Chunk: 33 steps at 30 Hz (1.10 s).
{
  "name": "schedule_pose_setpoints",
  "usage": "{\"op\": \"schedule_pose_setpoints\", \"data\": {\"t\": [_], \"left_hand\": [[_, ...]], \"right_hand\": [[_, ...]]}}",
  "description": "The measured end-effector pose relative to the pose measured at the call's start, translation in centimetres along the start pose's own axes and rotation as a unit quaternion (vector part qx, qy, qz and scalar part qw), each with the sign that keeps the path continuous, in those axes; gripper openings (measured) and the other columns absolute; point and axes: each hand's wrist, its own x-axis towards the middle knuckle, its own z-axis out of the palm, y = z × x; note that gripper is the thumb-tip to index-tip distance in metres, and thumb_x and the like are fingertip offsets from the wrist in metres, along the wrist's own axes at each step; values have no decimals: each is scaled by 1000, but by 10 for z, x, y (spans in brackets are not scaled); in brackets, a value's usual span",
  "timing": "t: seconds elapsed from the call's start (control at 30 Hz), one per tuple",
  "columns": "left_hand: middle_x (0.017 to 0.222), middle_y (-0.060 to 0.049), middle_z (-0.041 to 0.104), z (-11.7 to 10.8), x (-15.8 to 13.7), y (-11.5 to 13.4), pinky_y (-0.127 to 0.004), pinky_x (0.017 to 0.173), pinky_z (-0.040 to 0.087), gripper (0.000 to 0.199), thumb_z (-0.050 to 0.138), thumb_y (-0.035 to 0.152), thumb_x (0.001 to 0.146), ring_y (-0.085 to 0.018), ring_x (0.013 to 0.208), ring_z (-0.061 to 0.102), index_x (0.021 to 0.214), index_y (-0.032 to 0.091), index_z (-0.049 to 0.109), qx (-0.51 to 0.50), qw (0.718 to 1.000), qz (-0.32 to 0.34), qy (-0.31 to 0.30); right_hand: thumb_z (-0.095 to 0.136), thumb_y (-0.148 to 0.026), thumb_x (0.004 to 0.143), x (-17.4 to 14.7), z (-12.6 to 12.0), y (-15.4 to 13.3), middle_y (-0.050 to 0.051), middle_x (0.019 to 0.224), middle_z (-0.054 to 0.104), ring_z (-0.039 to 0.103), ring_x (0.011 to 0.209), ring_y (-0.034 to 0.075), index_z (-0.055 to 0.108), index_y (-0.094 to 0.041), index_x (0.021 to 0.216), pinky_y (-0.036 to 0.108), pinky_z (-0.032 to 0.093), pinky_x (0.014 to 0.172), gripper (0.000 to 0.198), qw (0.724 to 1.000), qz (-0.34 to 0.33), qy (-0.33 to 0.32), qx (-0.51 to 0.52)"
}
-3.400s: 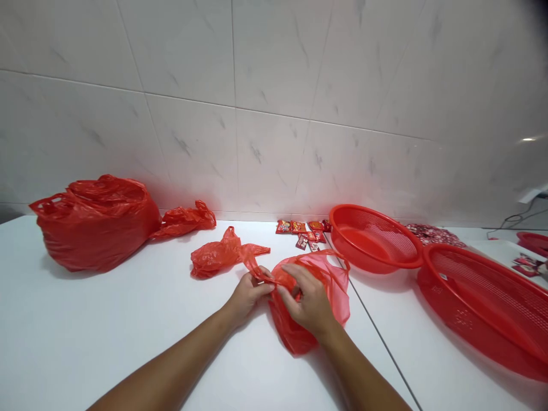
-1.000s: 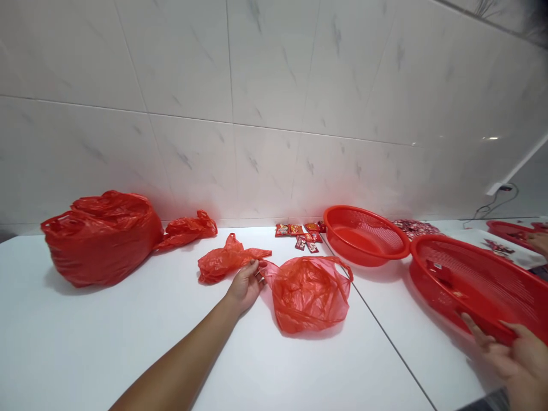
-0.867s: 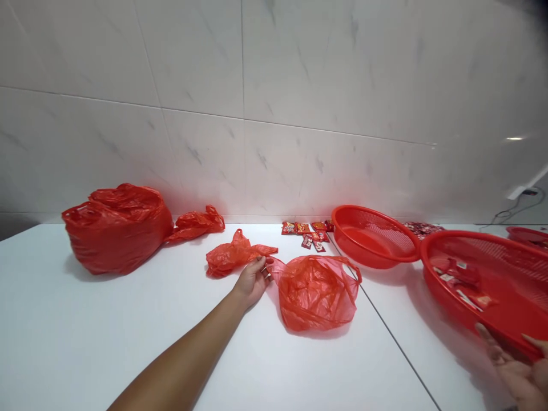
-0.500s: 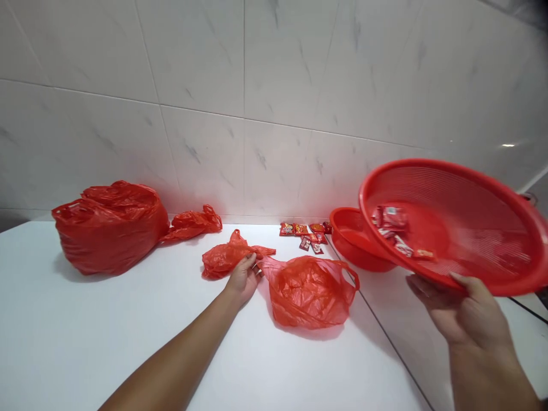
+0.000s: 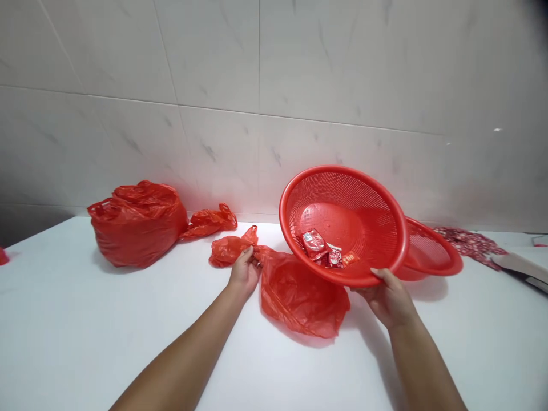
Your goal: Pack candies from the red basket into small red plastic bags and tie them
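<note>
My right hand [image 5: 387, 299] grips the near rim of a red perforated plastic basket [image 5: 381, 211], thumb on top and fingers underneath. The basket tilts toward the left, and several small red snack packets [image 5: 314, 244] lie at its lower left side. Just below that side, a thin red plastic bag [image 5: 299, 302] rests on the white table with its mouth facing up. My left hand [image 5: 246, 271] pinches this bag by its left handle. Right behind my left fingers sits a smaller crumpled red bag [image 5: 225, 251].
A bulky full red bag [image 5: 137, 231] stands at the left, with a small red bag [image 5: 212, 221] beside it. Another red basket [image 5: 434, 251] sits behind the held one. At the right are a patterned red-and-white cloth-like pile [image 5: 468, 242] and a pale flat object [image 5: 522, 267]. A tiled wall [image 5: 214, 154] rises behind.
My right hand has brought the basket left, over the bag's mouth, and the packets lie lower in it. My left hand keeps its hold on the bag. The view has turned right.
</note>
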Motion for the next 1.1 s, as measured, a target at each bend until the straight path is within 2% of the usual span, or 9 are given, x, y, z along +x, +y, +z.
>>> {"op": "schedule_pose_setpoints", "data": {"t": [0.13, 0.23, 0.43, 0.53, 0.63, 0.73, 0.83, 0.97, 1.1], "left_hand": [[76, 0, 72, 1, -2, -5, -25, 66, 55, 19, 85, 21, 80, -12, 67, 65, 80, 19, 67, 9, 1000, -3, -13], [77, 0, 72, 2, -2, -6, -24, 65, 54, 20, 87, 22, 79, -13, 68, 66, 81, 18, 67, 17, 1000, 0, -24], [79, 1, 72, 1, 0, -7, -23, 65, 54, 24, 89, 22, 76, -12, 69, 67, 82, 18, 66, 31, 999, 18, -37], [77, 1, 71, 0, 2, -7, -23, 62, 52, 24, 89, 22, 77, -11, 66, 66, 81, 17, 65, 43, 998, 18, -45], [76, 2, 70, -1, 5, -8, -22, 61, 51, 24, 89, 21, 76, -10, 64, 64, 81, 17, 65, 50, 997, 18, -48], [80, 2, 72, -2, 6, -8, -22, 63, 52, 24, 89, 22, 76, -11, 67, 66, 84, 17, 66, 53, 997, 19, -49], [83, 1, 73, -3, 6, -8, -23, 67, 54, 25, 89, 22, 75, -12, 72, 68, 85, 18, 67, 51, 997, 23, -46], [81, 0, 73, -1, 7, -6, -23, 72, 56, 23, 89, 19, 74, -13, 74, 69, 82, 18, 67, 45, 998, 19, -46], [80, 0, 74, 1, 8, -3, -25, 70, 57, 19, 87, 20, 77, -13, 71, 69, 80, 19, 68, 36, 998, 10, -43]], "right_hand": [[77, -31, 77, -10, -13, -3, 12, 102, 81, 78, 89, 32, 79, -18, 98, 50, 65, 81, 25, 999, 29, -24, 19], [77, -33, 82, -15, -11, -5, 12, 121, 78, 75, 104, 35, 77, -23, 117, 57, 62, 90, 37, 995, 61, -59, 55], [79, -31, 83, -23, 10, 7, 9, 129, 75, 73, 109, 35, 69, -28, 136, 53, 63, 89, 54, 988, 65, -95, 106], [79, -34, 83, -28, 26, 19, 9, 125, 76, 74, 106, 34, 73, -26, 129, 50, 63, 89, 48, 982, 46, -123, 132], [79, -37, 82, -31, 36, 27, 9, 115, 79, 75, 90, 30, 76, -22, 116, 45, 64, 80, 37, 984, 1, -123, 127], [78, -40, 82, -27, 32, 31, 9, 88, 78, 68, 62, 23, 76, -17, 93, 36, 59, 58, 26, 993, -54, -90, 63], [79, -42, 83, -18, 15, 32, 2, 57, 62, 53, 45, 15, 65, -17, 68, 27, 45, 43, 32, 995, -87, -55, -13], [83, -42, 78, -2, -3, 34, -3, 55, 55, 46, 43, 12, 58, -19, 69, 24, 36, 39, 35, 991, -118, 1, -68], [85, -44, 70, 11, -11, 39, -2, 62, 61, 51, 47, 14, 60, -19, 78, 24, 41, 42, 37, 987, -112, 60, -103]]}}
